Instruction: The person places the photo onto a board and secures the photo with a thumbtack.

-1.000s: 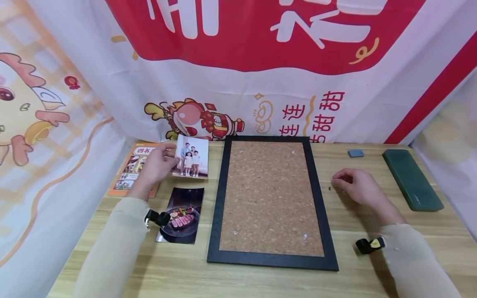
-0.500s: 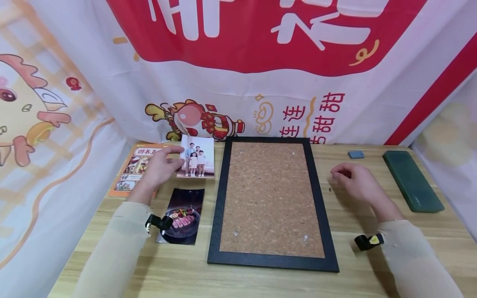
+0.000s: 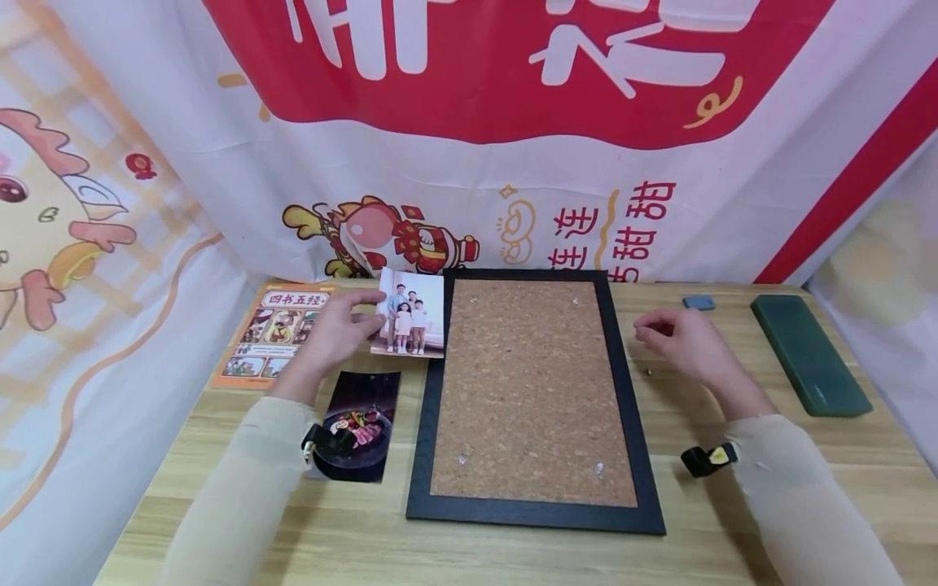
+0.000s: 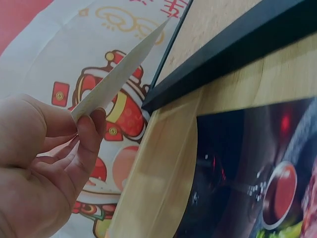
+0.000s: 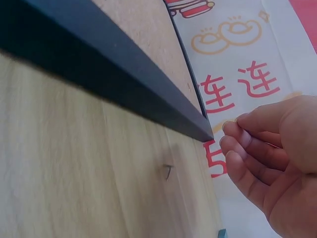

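My left hand [image 3: 339, 332] pinches the left edge of a family photo [image 3: 410, 319], held raised and tilted. The photo's right edge overlaps the upper left border of a black-framed cork board [image 3: 535, 391]. In the left wrist view, thumb and fingers close on the photo's thin edge [image 4: 124, 69]. Right of the board, my right hand [image 3: 685, 346] hovers with thumb and forefinger pinched together. A tiny brass-coloured edge shows at those tips, like a thumbtack [image 5: 229, 121], mostly hidden. Below it on the table lies another thumbtack [image 5: 168, 171].
A food photo [image 3: 359, 427] lies left of the board, under my left wrist. An orange comic-style booklet [image 3: 271, 334] is further left. At the right are a small blue block [image 3: 699, 303] and a long green case [image 3: 812, 355]. A printed cloth [image 3: 469, 179] hangs behind the table.
My left hand has carried the family photo rightward, from beside the board to over its left border. My right hand has shifted slightly left and away from the thumbtack on the table.
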